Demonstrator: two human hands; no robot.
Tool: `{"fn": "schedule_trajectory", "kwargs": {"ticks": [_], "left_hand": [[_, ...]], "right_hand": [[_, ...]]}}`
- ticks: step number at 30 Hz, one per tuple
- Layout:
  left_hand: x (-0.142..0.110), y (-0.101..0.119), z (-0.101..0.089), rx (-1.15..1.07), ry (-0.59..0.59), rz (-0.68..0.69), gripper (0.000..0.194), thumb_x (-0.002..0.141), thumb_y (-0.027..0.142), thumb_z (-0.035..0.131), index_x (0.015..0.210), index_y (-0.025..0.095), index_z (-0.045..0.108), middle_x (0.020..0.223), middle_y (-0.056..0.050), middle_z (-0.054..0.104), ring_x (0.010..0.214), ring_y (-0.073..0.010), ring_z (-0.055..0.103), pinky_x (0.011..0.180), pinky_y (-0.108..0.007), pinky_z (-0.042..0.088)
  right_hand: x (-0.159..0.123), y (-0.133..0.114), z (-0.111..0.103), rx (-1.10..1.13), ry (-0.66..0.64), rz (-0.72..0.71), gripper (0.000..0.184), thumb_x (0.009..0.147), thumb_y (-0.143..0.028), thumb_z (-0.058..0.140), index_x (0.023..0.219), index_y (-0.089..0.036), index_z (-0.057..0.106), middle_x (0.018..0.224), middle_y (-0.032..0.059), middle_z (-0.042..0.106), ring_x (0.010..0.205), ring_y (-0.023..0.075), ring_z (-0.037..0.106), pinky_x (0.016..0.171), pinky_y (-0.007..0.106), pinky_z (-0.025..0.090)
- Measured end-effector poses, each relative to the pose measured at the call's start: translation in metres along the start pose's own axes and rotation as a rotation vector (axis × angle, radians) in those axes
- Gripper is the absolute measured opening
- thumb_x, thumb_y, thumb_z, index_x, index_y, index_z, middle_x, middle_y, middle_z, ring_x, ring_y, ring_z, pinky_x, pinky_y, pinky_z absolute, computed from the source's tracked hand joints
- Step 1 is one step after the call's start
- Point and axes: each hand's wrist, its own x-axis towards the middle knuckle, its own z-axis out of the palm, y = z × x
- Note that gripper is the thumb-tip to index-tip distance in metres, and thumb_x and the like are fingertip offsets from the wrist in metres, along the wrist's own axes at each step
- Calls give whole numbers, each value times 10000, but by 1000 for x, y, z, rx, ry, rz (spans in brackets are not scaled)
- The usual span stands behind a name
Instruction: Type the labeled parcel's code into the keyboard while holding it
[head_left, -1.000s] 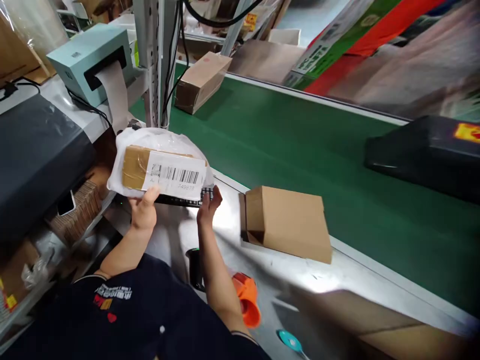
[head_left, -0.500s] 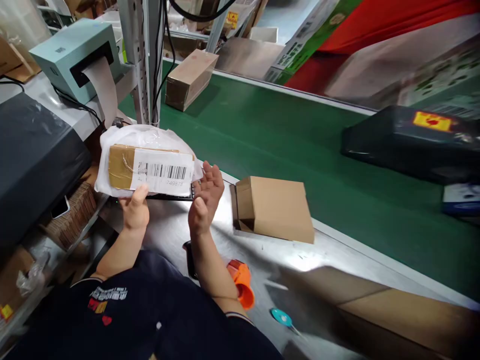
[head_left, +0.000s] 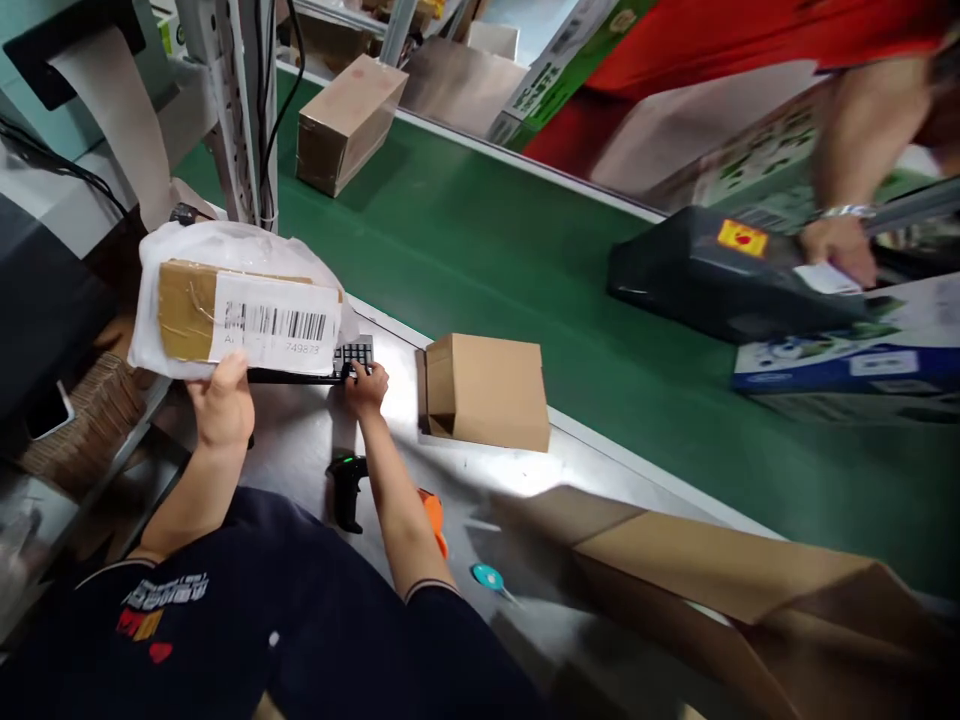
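Observation:
My left hand (head_left: 225,405) grips the lower edge of a parcel (head_left: 186,315), a brown box in white translucent wrap. A white label (head_left: 277,325) with a barcode faces up on it. My right hand (head_left: 366,388) rests on the number keys of a black keyboard (head_left: 360,350), holding nothing, fingers on the keys. The parcel hides most of the keyboard. Below my right hand lies a black barcode scanner (head_left: 347,492) with a green light. An orange object (head_left: 435,520) is partly hidden behind my right forearm.
A brown carton (head_left: 495,390) stands right of the keyboard, beside the green conveyor belt (head_left: 465,240). On the belt sit a taped box (head_left: 349,120) and a dark bag (head_left: 690,265), which a co-worker's hand (head_left: 844,250) touches. A large carton (head_left: 697,560) lies lower right.
My right hand has left the parcel's right side and come down onto the keyboard. My left hand still holds the parcel. The view has shifted right; a co-worker's hand now shows at the dark bag.

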Motion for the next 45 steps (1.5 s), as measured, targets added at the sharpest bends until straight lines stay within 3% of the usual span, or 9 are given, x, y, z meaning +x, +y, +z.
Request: {"fn": "schedule_trajectory", "kwargs": {"ticks": [8, 21, 27, 31, 34, 36, 38, 41, 45], "left_hand": [[5, -8, 14, 31, -67, -1, 790, 598, 472, 942, 1340, 365, 694, 1548, -5, 686, 1583, -324, 497, 1336, -469, 429], [5, -28, 13, 61, -32, -45, 801, 608, 499, 927, 1348, 330, 671, 1531, -62, 693, 1576, -338, 504, 1317, -533, 439], [5, -23, 10, 65, -40, -35, 757, 627, 507, 921, 1325, 341, 683, 1498, -57, 721, 1565, -325, 521, 1324, -527, 435], [5, -23, 8, 70, -18, -38, 811, 595, 543, 939, 1334, 325, 686, 1478, -54, 730, 1551, -319, 535, 1332, -502, 428], [-2, -25, 6, 51, 70, -65, 767, 600, 475, 944, 1308, 308, 701, 1446, -59, 753, 1538, -330, 548, 1340, -517, 408], [-6, -32, 4, 17, 153, -139, 710, 615, 404, 938, 1279, 313, 707, 1405, -58, 780, 1512, -323, 576, 1352, -539, 379], [-5, -43, 4, -34, 208, -222, 675, 624, 361, 938, 1256, 317, 704, 1352, -51, 805, 1475, -319, 613, 1362, -561, 356], [1, -54, 7, -110, 229, -257, 622, 635, 365, 945, 1205, 287, 707, 1261, -63, 830, 1433, -323, 649, 1361, -572, 361], [0, -49, 7, -143, 229, -288, 620, 571, 392, 982, 1113, 274, 705, 1176, -65, 838, 1359, -353, 696, 1326, -599, 419]], "right_hand": [[18, -4, 18, 12, -3, 0, 489, 926, -206, 533, 1367, -190, 743, 1489, 200, 525, 1339, 366, 446, 1173, 537, 387], [2, 13, 29, 57, 41, 16, 351, 889, -256, 581, 1151, -205, 807, 1454, 199, 576, 1372, 392, 473, 1163, 594, 404], [5, 18, 28, 72, 56, 29, 423, 907, -281, 562, 1262, -203, 780, 1514, 210, 541, 1393, 389, 479, 1180, 585, 398], [7, 19, 24, 43, 17, 16, 450, 928, -287, 552, 1310, -189, 768, 1543, 215, 557, 1429, 397, 483, 1190, 596, 423], [-1, 21, 21, 48, 40, -91, 457, 922, -278, 528, 1287, -171, 781, 1464, 213, 648, 1379, 380, 565, 1136, 561, 511], [-6, 33, 32, 20, 46, -198, 476, 961, -315, 481, 1314, -191, 776, 1482, 205, 662, 1402, 384, 585, 1126, 570, 533], [0, 55, 56, -54, 71, -246, 490, 971, -356, 484, 1362, -263, 764, 1537, 161, 653, 1464, 401, 566, 1154, 597, 513], [18, 83, 92, -125, 98, -327, 522, 970, -379, 481, 1410, -272, 741, 1559, 156, 649, 1485, 450, 554, 1153, 711, 482], [21, 88, 111, -117, 146, -429, 497, 949, -346, 502, 1372, -340, 763, 1520, 116, 690, 1442, 451, 603, 1121, 703, 508]]}}
